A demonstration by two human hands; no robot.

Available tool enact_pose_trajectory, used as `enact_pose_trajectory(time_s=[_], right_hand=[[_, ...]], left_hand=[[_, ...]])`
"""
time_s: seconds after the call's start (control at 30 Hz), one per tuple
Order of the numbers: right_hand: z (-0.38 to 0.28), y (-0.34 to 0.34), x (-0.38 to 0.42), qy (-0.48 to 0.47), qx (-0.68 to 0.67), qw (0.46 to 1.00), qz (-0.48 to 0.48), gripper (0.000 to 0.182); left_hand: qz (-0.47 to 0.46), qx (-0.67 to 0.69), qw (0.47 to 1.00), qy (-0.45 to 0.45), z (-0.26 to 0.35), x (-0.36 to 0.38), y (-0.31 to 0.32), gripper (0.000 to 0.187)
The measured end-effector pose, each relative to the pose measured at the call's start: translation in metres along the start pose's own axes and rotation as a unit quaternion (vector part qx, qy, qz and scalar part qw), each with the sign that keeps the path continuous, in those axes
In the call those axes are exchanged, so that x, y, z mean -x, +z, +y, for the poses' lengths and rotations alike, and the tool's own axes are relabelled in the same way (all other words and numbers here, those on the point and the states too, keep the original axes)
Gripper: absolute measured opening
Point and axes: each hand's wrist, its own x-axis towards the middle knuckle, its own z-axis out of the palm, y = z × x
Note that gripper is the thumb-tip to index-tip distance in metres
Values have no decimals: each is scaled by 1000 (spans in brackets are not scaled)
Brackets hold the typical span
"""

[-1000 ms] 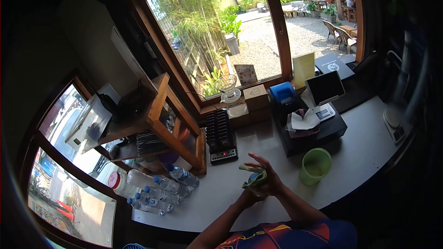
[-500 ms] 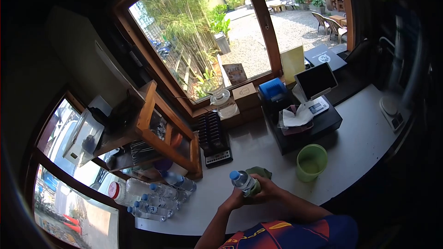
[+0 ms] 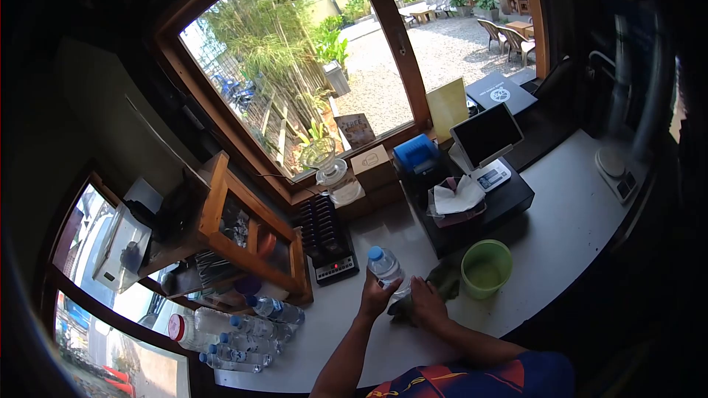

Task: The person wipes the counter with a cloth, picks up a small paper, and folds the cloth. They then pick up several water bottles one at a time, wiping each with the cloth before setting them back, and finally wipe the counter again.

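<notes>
A clear plastic water bottle (image 3: 385, 265) with a blue cap stands tilted above the counter, gripped around its lower part by my left hand (image 3: 377, 296). Close against the bottle's right side, my right hand (image 3: 428, 304) holds a dark green cloth (image 3: 445, 278). Part of the cloth sticks out beyond the fingers to the right and some hangs below the bottle. My fingers hide the bottle's base. Just right of the cloth is a light green plastic bin (image 3: 487, 269).
Several water bottles (image 3: 247, 343) lie at the left, beside a red-lidded jar (image 3: 177, 327) and a wooden shelf (image 3: 214, 214). A black device with a lit keypad (image 3: 335, 269), a tablet stand (image 3: 487, 136) on a black box (image 3: 472, 221), and a scale (image 3: 613, 169) line the white counter (image 3: 560, 214).
The bottle has come more upright, and my left hand now shows on its near left side. My right hand and the cloth have shifted right and down. The view has turned slightly.
</notes>
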Motion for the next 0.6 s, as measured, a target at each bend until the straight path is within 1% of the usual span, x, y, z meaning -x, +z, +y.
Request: enact_pose_trajectory(time_s=[0.03,0.1,0.13,0.17,0.2,0.23,0.3,0.33,0.37,0.43,0.53,0.57,0.6], right_hand=[[-1,-7,2,11,2,1000,6,91],[-20,-44,-2,31,7,999,21,93],[-18,-40,-2,24,-31,998,40,93],[-12,-31,2,18,-63,996,61,92],[-4,-25,4,13,-92,992,84,91],[-1,-22,5,19,-91,991,95,90],[-3,-15,6,28,-92,989,109,87],[-4,-16,8,32,-106,987,118,86],[-6,-17,8,33,-121,984,125,86],[-5,-21,4,24,-136,981,135,86],[-7,-22,0,13,-142,980,141,86],[-9,-24,-1,19,-146,979,142,86],[-9,-25,0,23,-150,978,141,85]], left_hand=[[5,20,1000,4,-13,-21,2,65],[13,-94,995,45,-17,-65,5,63],[33,-92,993,73,-8,-85,12,63],[42,-128,987,85,-27,-109,11,65],[49,-155,981,105,-26,-128,14,66],[56,-182,974,123,-25,-145,18,67],[71,-167,979,94,-32,-172,23,68],[70,-161,978,110,-32,-182,25,72],[73,-165,980,89,-32,-191,26,74],[81,-165,979,87,-38,-206,25,78],[50,-123,991,9,-50,-221,19,84],[66,-151,985,45,-73,-222,19,84],[83,-179,977,79,-113,-219,18,85]])
